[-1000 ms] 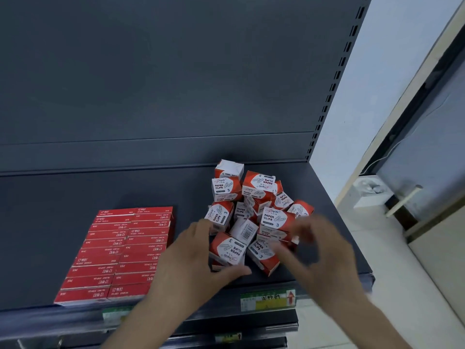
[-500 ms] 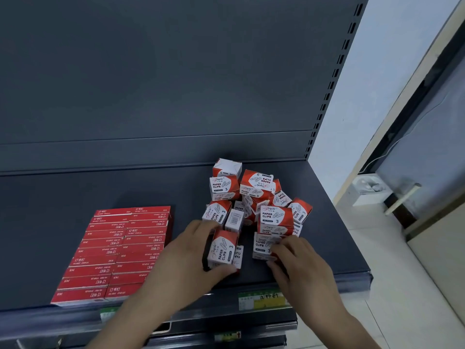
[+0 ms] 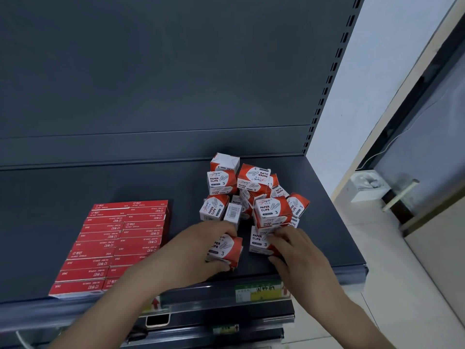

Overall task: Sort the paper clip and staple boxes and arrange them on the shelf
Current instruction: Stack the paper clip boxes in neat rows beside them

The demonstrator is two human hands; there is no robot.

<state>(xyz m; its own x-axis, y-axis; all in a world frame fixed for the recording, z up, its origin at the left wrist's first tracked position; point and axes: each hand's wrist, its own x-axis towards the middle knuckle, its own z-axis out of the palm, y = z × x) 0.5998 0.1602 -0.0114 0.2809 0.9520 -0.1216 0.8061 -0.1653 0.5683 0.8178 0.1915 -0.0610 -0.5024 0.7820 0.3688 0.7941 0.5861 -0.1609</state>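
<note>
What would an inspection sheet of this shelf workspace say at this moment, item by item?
Surface: dark shelf, bare at the back and far left.
Job's things: red staple boxes lying flat in two neat columns at left; paper clip boxes in a loose pile at right.
Clutter: nothing seen.
Hands: left hand grips the front-left clip box; right hand holds the front-right clip box with fingers and thumb.
Cables: white cable by the wall at right.
Surroundings: price label on the shelf edge; wall; floor.
</note>
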